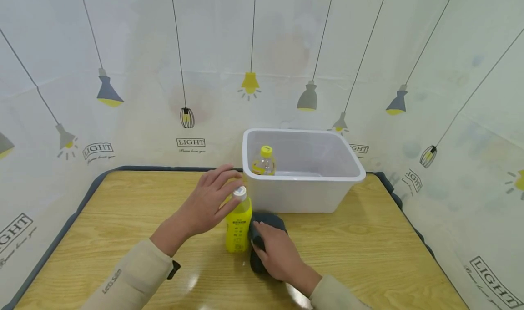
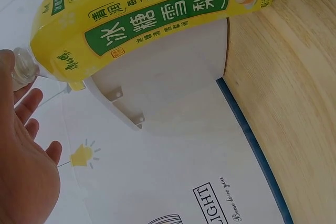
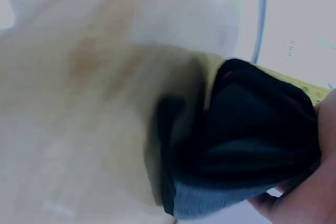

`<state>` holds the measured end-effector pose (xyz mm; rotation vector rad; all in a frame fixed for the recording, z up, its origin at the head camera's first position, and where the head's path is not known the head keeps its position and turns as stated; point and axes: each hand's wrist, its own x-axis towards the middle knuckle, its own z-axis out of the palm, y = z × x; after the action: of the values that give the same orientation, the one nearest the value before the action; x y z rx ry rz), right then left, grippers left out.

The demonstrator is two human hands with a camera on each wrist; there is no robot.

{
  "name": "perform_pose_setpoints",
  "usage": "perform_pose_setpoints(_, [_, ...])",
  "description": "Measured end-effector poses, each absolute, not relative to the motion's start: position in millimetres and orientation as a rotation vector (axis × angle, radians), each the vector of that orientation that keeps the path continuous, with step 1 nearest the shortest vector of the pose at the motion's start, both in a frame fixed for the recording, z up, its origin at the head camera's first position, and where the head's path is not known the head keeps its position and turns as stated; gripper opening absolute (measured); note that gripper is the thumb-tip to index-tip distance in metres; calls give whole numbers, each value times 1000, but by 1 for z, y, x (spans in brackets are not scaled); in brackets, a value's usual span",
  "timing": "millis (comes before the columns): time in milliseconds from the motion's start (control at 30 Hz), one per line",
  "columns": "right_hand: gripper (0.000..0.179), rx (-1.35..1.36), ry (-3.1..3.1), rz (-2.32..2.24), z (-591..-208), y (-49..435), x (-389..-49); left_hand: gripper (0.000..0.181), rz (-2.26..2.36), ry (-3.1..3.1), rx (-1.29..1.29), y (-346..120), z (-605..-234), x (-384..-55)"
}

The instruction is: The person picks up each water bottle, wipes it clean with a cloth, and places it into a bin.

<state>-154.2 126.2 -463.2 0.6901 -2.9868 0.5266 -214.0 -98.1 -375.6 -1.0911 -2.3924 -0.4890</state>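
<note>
A yellow drink bottle (image 1: 239,228) with a white cap stands upright on the table, left of the white bin. My left hand (image 1: 210,200) pinches it at the cap, the other fingers spread apart. In the left wrist view the yellow label (image 2: 152,19) faces the camera, and fingers touch the cap (image 2: 23,68). Close beside the bottle, my right hand (image 1: 280,251) grips a dark, soft fabric item (image 1: 272,220) on the table. The right wrist view shows this dark fabric item (image 3: 257,129) folded, with a bluish-grey outer side; its exact kind is unclear.
Behind the hands stands a white plastic bin (image 1: 294,195). Inside its left end is a clear bottle with a yellow cap (image 1: 266,152). The wood-grain table (image 1: 368,255) has a dark edge, with lamp-printed sheeting (image 1: 221,37) around it.
</note>
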Motion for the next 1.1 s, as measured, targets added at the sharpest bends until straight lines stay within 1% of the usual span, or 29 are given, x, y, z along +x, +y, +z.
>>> perform_pose_setpoints(200, [47,604,-2803,913,-441,126,-154,33,-493,-2399,-1088,-99,-375,-213])
perform_pose_setpoints(333, [43,597,-2633,985,-428,125,-154,33,-492,-2390,-1090,-99,-376,-214])
perform_pose_setpoints(467, [44,627,-2541,978,-414,124,-156,34,-495,-2388,-1089,-99,-376,-214])
perform_pose_setpoints(567, [51,680,-2545,878,-405,121,-157,33,-505,-2388,-1090,-99,-376,-214])
perform_pose_setpoints(700, [69,757,-2604,678,-401,119,-156,30,-515,-2385,-1093,-99,-376,-214])
perform_pose_setpoints(767, [75,760,-2632,610,-402,119,-155,30,-516,-2383,-1096,-99,-376,-214])
perform_pose_setpoints(867, [78,714,-2676,553,-408,120,-153,32,-514,-2388,-1098,-100,-376,-214])
perform_pose_setpoints(1000, [75,665,-2743,446,-421,122,-151,33,-510,-2390,-1095,-100,-375,-213])
perform_pose_setpoints(1100, [74,677,-2839,329,-433,123,-150,31,-511,-2388,-1096,-99,-375,-214])
